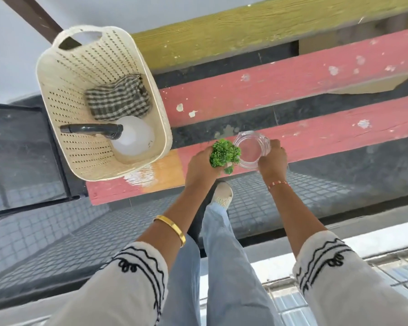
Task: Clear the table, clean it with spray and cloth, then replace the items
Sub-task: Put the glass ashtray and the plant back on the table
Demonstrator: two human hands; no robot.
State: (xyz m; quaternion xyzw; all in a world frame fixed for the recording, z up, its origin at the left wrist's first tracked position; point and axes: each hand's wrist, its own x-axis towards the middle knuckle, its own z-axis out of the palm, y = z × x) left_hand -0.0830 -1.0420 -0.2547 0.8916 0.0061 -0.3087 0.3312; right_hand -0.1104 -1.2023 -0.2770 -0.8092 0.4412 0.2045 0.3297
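My left hand (201,167) grips a small bushy green plant (224,153) over the near red plank of the slatted table (316,135). Right beside it, my right hand (272,158) holds a clear glass ashtray (251,149) by its right rim, just above or on the same plank; I cannot tell which. A cream perforated basket (64,90) stands on the table's left end. Inside it lie a checked green-and-white cloth (118,98) and a white spray bottle (132,136) with a dark trigger head.
The table is made of red and yellow-green wooden planks with dark gaps between them. Below lies a metal grate floor (57,231) with a dark rail at the left. My legs and one shoe (223,194) are under the table's near edge.
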